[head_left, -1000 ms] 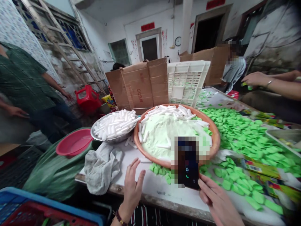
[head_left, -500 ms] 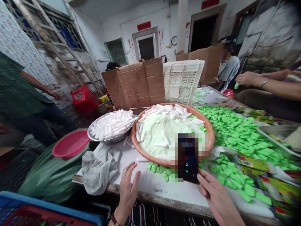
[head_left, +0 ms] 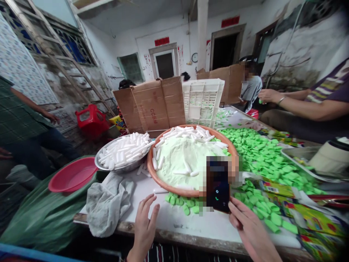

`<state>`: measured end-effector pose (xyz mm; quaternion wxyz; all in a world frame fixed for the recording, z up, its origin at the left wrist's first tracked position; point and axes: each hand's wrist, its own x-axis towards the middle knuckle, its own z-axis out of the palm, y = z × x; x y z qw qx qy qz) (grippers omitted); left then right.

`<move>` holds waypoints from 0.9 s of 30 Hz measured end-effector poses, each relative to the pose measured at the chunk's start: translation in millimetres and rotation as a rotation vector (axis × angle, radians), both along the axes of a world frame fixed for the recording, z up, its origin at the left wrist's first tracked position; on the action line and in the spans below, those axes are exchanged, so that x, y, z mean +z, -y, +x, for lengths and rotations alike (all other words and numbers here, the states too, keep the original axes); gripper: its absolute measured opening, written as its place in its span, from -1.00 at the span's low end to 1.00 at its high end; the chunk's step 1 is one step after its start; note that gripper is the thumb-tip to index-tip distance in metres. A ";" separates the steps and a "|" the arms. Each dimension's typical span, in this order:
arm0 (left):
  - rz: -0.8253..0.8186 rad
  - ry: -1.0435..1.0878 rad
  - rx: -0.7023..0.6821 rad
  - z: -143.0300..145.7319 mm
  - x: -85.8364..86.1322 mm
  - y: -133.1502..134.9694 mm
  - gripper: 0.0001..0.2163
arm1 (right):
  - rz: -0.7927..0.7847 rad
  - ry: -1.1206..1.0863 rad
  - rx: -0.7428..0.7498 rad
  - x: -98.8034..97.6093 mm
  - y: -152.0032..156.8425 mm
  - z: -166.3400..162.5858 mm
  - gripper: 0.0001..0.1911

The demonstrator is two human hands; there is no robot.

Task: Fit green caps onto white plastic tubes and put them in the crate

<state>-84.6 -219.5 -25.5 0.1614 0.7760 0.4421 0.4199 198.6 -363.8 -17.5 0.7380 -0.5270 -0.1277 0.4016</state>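
Observation:
My right hand (head_left: pixel 249 231) is at the front of the table, holding a dark phone (head_left: pixel 218 189) upright by its lower edge, its screen lit and partly blurred. My left hand (head_left: pixel 143 227) hovers empty above the table's front edge, fingers apart. Nearest it lie a grey cloth (head_left: pixel 107 203) and a small heap of bright green discs (head_left: pixel 180 202). Behind the phone stands a wide terracotta basin (head_left: pixel 174 185) filled with pale green powder (head_left: pixel 185 160) and white sticks (head_left: pixel 177 133). The phone hides part of the basin's right side.
A steel bowl of white sticks (head_left: pixel 122 153) and a red plastic basin (head_left: pixel 73 174) stand left. Many green discs (head_left: pixel 261 156) cover the table's right side. A white crate (head_left: pixel 203 102) and cardboard sheets (head_left: pixel 155 105) rise behind. A co-worker's hands (head_left: pixel 268 96) work at right.
The view has turned and tilted, so the table appears shifted left and lower. My hands stay near the front edge, with the phone still in my right hand. My left hand has dropped slightly.

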 end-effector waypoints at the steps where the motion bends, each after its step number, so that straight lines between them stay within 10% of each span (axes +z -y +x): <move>1: 0.002 -0.003 0.001 0.0 0.6 -0.1 -0.69 | 0.007 -0.001 -0.003 0.1 0.0 1.4 -0.62; 27: 0.096 -0.006 -0.145 44.0 10.3 3.0 -0.73 | 0.068 -0.088 -0.186 -5.2 24.1 47.2 -0.57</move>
